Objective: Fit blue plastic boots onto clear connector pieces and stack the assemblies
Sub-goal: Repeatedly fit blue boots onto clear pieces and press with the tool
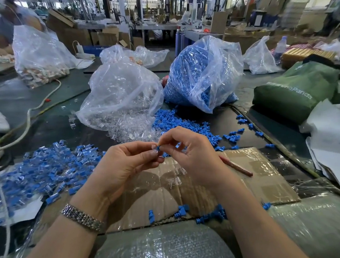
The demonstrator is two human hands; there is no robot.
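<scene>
- Head view, centre of the frame: the left hand (125, 163) and right hand (189, 154) meet fingertip to fingertip above a flattened cardboard sheet (258, 183) wrapped in clear film.
- The left hand pinches a clear connector piece (154, 150) between thumb and curled fingers; the piece is small and partly hidden, so its exact shape is hard to read.
- The right hand pinches a blue boot (158, 147) at its thumb and forefinger tips, touching the clear piece. Whether the boot is fully seated I cannot tell.
- A second bit of blue shows between the right hand's lower fingers; what it is, I cannot tell.
- A metal watch band (81, 218) circles the left wrist, lower left of centre.
- Left of the frame: a pile of finished blue-and-clear assemblies (45, 170) spreads over the table and a white sheet.
- Above the hands, centre: a clear bag of clear connector pieces (120, 92), open at the bottom, with pieces spilling toward the hands.
- Just right of it: a clear bag of blue boots (203, 72), with loose boots (176, 122) scattered below it and off to the right.
- On the cardboard: a few loose clear pieces (175, 179) under the hands, a reddish pencil (237, 166) to the right, and several blue boots (181, 210) along its lower edge.
- Right of the frame: a green bag (297, 91) with white lettering.
- Bottom of the frame: bubble wrap (155, 251) below the forearms.
</scene>
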